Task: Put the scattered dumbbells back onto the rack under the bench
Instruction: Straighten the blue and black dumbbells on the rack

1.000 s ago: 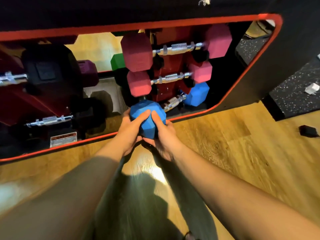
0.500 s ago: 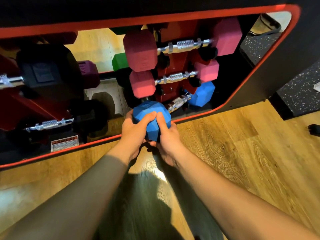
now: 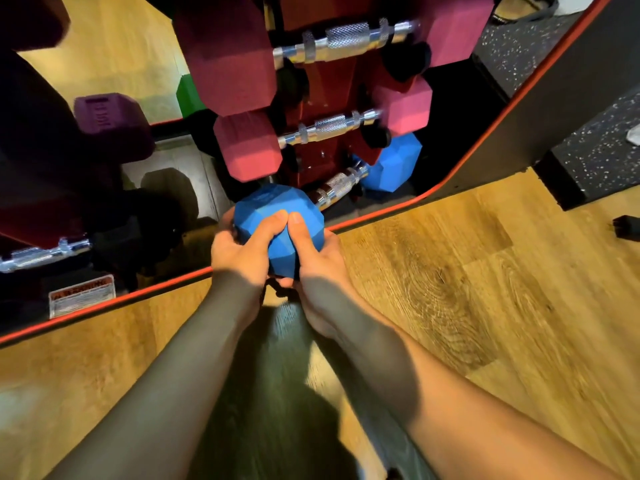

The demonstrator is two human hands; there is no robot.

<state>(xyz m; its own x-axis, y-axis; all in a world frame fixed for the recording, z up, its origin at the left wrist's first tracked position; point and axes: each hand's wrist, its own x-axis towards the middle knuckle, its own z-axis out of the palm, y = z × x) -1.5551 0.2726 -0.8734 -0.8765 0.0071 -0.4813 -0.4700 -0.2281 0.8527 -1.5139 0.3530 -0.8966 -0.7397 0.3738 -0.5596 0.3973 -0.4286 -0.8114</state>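
Note:
A blue dumbbell point(image 3: 277, 211) with a chrome handle lies at the lowest slot of the red rack point(image 3: 329, 84) under the bench; its far blue head point(image 3: 393, 166) sits deeper inside. Both hands wrap its near head: my left hand point(image 3: 239, 247) from the left, my right hand point(image 3: 317, 251) from the right, thumbs on top. Above it rest a small red-pink dumbbell point(image 3: 249, 147) and a larger one point(image 3: 228, 60), each across the rack.
The bench's red-trimmed edge point(image 3: 381, 211) runs diagonally just behind my hands. Black dumbbells point(image 3: 41, 254) and a purple one point(image 3: 110, 123) fill the left side. A warning label point(image 3: 81, 299) sits low left. Wooden floor, speckled black mats point(image 3: 602, 150) at right, a small black object point(image 3: 627, 228).
The camera has come closer and lower to the rack. Both hands have kept their hold on the blue dumbbell's near head, which has stayed at the lowest slot.

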